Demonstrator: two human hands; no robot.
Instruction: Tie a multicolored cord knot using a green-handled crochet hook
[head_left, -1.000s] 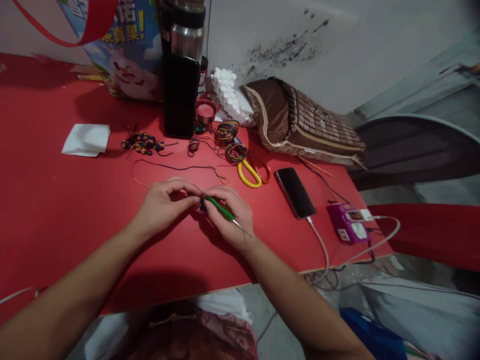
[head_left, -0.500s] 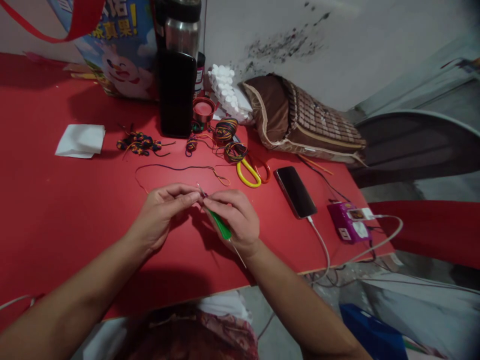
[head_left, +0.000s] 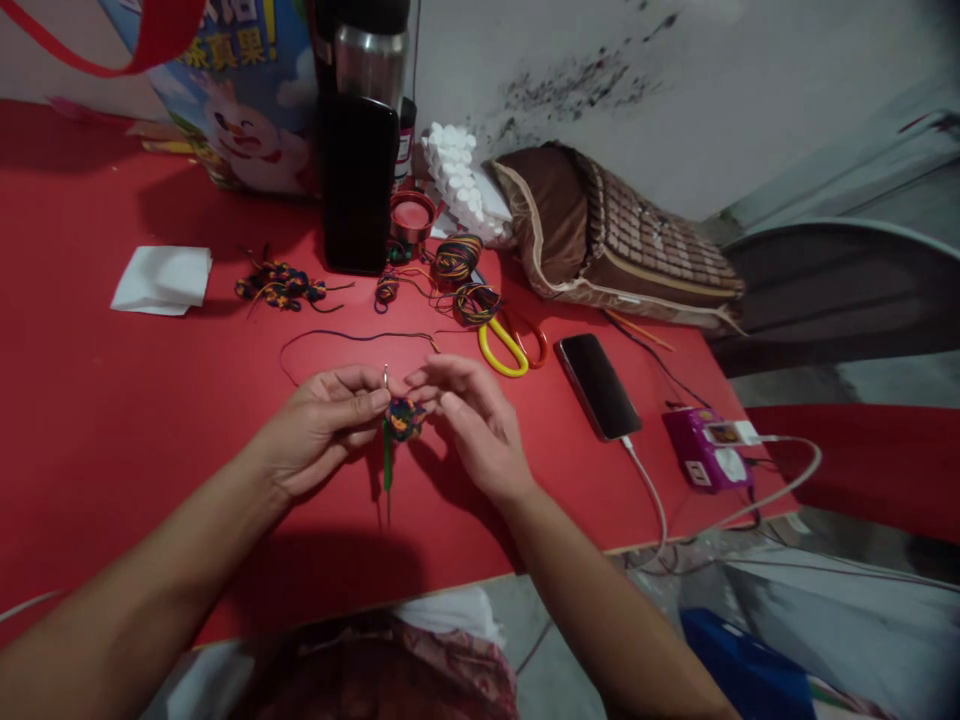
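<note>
Between thumb and fingers, my left hand (head_left: 319, 430) pinches a small crocheted piece (head_left: 403, 420) of dark multicoloured yarn, along with a crochet hook (head_left: 388, 455). The hook's metal tip points up above the fingers and its green handle hangs down. My right hand (head_left: 484, 430) is just to the right of the piece, thumb and fingers apart; whether a fingertip touches the yarn I cannot tell. A loose yarn strand (head_left: 337, 333) curves across the red table beyond my hands. Multicoloured yarn balls (head_left: 457, 258) lie farther back.
Yellow-and-red-handled scissors (head_left: 501, 350) lie beside the yarn. A charging phone (head_left: 598, 387) and a purple box (head_left: 705, 450) are on the right, with a cushion (head_left: 637, 230) behind. More crocheted yarn (head_left: 281, 287), folded white paper (head_left: 163, 280) and an upright black phone (head_left: 361, 190) stand or lie at left and centre.
My right hand has let go of the crochet hook and opened, moving slightly right. The hook now hangs upright at my left hand, and the crocheted piece has come into sight.
</note>
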